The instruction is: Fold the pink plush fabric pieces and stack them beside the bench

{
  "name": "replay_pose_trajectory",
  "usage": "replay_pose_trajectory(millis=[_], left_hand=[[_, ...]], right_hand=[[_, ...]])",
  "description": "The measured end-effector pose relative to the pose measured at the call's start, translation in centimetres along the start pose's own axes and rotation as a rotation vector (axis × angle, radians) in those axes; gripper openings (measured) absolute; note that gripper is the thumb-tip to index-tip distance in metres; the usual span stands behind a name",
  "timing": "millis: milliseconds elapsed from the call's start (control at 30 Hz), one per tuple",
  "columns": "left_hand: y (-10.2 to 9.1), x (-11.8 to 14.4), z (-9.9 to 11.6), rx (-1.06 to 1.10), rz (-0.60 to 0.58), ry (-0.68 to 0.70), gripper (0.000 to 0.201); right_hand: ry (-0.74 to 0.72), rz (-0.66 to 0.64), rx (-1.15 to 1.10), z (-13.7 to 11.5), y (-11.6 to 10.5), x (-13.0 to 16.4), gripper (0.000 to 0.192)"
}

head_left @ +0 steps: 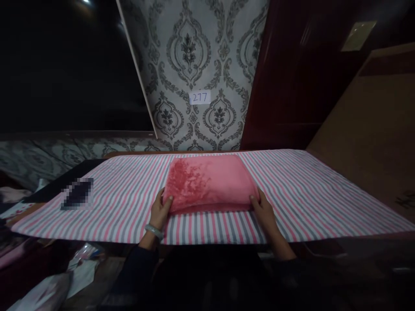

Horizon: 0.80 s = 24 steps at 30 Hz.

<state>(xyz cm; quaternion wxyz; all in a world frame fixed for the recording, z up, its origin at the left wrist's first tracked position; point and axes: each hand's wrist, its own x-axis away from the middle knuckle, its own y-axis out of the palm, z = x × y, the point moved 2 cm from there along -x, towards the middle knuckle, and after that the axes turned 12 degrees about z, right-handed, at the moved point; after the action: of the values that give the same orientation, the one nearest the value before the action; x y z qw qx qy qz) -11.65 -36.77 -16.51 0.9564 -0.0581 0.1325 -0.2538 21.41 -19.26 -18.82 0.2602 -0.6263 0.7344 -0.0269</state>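
Left hand (160, 211) and right hand (263, 211) pinch a folded pink cloth (217, 181) by its sides, seemingly squaring it; next calls for even grip.

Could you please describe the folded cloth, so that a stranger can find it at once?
Start at the patterned wall; below it spreads a striped sheet. Around its middle lies the cloth, a folded rectangle with the left hand and right hand at its near corners. Unlike the sheet, it is stripeless pink, darker and ruffled at left.

Head-worn view, facing forward and down, close over striped cloth (292, 190), wall (201, 65) beyond
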Motion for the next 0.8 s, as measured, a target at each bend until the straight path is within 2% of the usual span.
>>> replay_pose_trajectory(millis=[233, 367, 500, 633, 800], left_hand=[[0.5, -0.1, 0.2, -0.067, 0.01, 0.121, 0.067], [0.3, 0.4, -0.2, -0.088, 0.009, 0.137, 0.069], [-0.1, 0.7, -0.6, -0.08, -0.046, 0.119, 0.069], [-0.5, 0.5, -0.8, -0.098, -0.059, 0.055, 0.068], [-0.4, -0.2, -1.0, -0.13, -0.049, 0.012, 0.065]], right_hand=[[-0.056, 0.096, 0.112, 0.0, -0.1, 0.6, 0.068], [-0.067, 0.091, 0.152, 0.6, 0.1, 0.5, 0.07], [-0.074, 0.112, 0.233, 1.1, 0.3, 0.5, 0.07], [-0.063, 0.135, 0.213, 0.9, 0.8, 0.8, 0.07], [0.068, 0.133, 0.087, 0.7, 1.0, 0.6, 0.067]])
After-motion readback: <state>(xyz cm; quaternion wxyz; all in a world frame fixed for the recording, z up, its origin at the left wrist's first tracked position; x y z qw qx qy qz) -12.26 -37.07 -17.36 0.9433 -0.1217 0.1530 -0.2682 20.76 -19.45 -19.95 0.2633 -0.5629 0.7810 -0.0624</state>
